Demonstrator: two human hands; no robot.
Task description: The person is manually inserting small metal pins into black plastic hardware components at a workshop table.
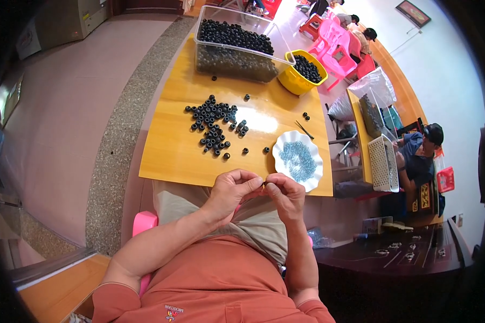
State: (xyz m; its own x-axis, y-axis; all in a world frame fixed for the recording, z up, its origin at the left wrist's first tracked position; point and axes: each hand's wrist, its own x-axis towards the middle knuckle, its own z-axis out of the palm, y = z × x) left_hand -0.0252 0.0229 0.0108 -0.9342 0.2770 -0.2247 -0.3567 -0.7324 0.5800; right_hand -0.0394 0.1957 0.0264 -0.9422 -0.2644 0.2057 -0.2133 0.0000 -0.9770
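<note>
Just off the table's near edge, my left hand [233, 189] and my right hand [286, 196] meet at the fingertips. Between them they pinch a small dark piece [264, 184], mostly hidden by the fingers; it looks like one of the small black hollow caps. A loose pile of these black caps [213, 112] lies on the wooden table [170, 156], with a few strays around it. Beside my right hand stands a white scalloped plate [277, 156] holding many small clear bluish pieces. Dark tweezers [305, 129] rest behind the plate.
At the table's far end are a clear plastic bin [237, 70] and a yellow basin [293, 83], both holding black caps. Pink chairs [331, 46] stand farther back. To the right, a person [417, 156] sits near a white perforated basket [380, 164].
</note>
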